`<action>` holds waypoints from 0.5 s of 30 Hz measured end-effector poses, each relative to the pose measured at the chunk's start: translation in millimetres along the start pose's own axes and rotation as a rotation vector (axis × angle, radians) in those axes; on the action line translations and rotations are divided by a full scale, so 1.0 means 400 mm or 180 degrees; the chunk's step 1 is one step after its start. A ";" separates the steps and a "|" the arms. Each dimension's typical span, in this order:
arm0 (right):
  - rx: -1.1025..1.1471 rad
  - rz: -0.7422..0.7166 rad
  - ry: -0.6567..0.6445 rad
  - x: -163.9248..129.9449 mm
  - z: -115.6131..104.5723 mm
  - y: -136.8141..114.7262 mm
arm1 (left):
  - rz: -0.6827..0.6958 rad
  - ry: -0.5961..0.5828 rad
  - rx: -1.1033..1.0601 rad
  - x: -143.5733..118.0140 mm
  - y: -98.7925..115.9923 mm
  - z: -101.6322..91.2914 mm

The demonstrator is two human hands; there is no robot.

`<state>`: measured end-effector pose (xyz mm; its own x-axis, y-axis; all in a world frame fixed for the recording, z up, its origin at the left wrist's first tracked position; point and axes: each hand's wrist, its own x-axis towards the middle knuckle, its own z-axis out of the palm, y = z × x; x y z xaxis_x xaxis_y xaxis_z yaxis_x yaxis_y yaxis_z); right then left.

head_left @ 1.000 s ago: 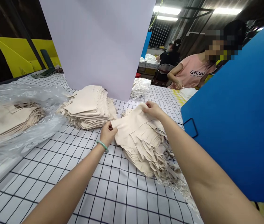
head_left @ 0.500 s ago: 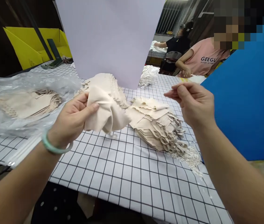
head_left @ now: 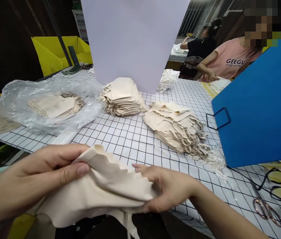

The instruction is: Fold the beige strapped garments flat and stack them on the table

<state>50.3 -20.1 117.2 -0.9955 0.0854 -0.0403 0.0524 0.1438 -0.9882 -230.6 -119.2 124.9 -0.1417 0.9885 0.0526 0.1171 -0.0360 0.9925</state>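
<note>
While both hands pinch it at the table's near edge, left hand (head_left: pixel 43 172) and right hand (head_left: pixel 165 187) spread one beige fabric piece (head_left: pixel 105 192); looks like inspection. Next probably calls for stacking.

Open grid table (head_left: pixel 120 139) between fabric stacks (head_left: pixel 177 127) and near edge.

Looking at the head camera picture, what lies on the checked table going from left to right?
Clear plastic bag of beige pieces → neat beige stack → fanned-out beige stack → blue board.
</note>
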 end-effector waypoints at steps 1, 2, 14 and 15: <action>0.0099 0.0325 0.0069 -0.039 0.001 0.005 | -0.0014 0.0073 -0.0040 -0.002 -0.015 -0.012; 0.0258 0.0629 0.0145 -0.073 -0.005 0.013 | -0.0041 0.0147 -0.0090 -0.001 -0.027 -0.022; -0.0758 0.1601 0.2713 0.017 -0.176 0.307 | -0.1646 0.0340 0.0024 0.162 -0.243 -0.031; -0.1044 0.1559 0.2841 0.022 -0.176 0.317 | -0.1566 0.0346 0.0081 0.164 -0.257 -0.035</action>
<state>53.7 68.4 1.8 -0.4497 0.8772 -0.1680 0.5817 0.1449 -0.8004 -265.8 -52.6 28.1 -0.2874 0.8664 -0.4084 0.0344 0.4354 0.8996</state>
